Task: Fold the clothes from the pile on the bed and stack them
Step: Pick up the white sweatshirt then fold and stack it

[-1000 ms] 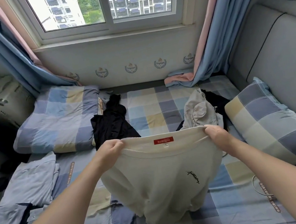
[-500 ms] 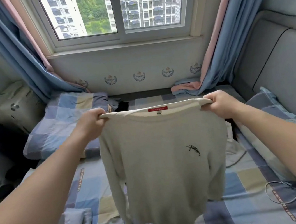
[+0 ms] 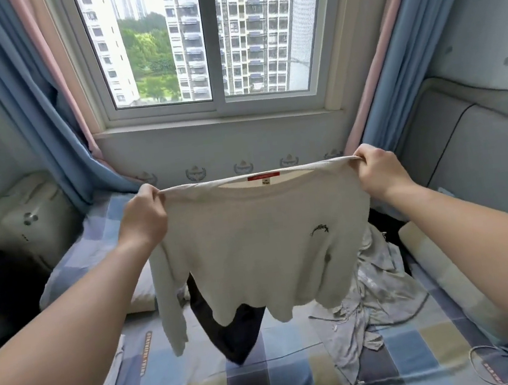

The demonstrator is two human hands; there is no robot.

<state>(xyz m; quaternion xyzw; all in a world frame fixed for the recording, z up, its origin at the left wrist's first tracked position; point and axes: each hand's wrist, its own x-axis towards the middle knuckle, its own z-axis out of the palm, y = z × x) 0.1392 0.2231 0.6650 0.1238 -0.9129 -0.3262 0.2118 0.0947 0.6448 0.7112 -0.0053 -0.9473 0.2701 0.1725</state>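
Checked bed (image 3: 271, 384) | raised cream sweater (image 3: 263, 246) partly hides black garment (image 3: 235, 333), grey shirt (image 3: 372, 290)

A sliding window (image 3: 203, 37) looks out on pale tower blocks (image 3: 253, 24) and green trees (image 3: 147, 54), with a blue, pink-edged left curtain (image 3: 25, 109) and right curtain (image 3: 390, 61) drawn aside. Below the sill a row of crest emblems (image 3: 243, 167) runs along the wall. A cream case (image 3: 23, 219) stands at the left, a grey padded headboard (image 3: 483, 155) lines the right, and a thin looped cord (image 3: 495, 364) lies at lower right.
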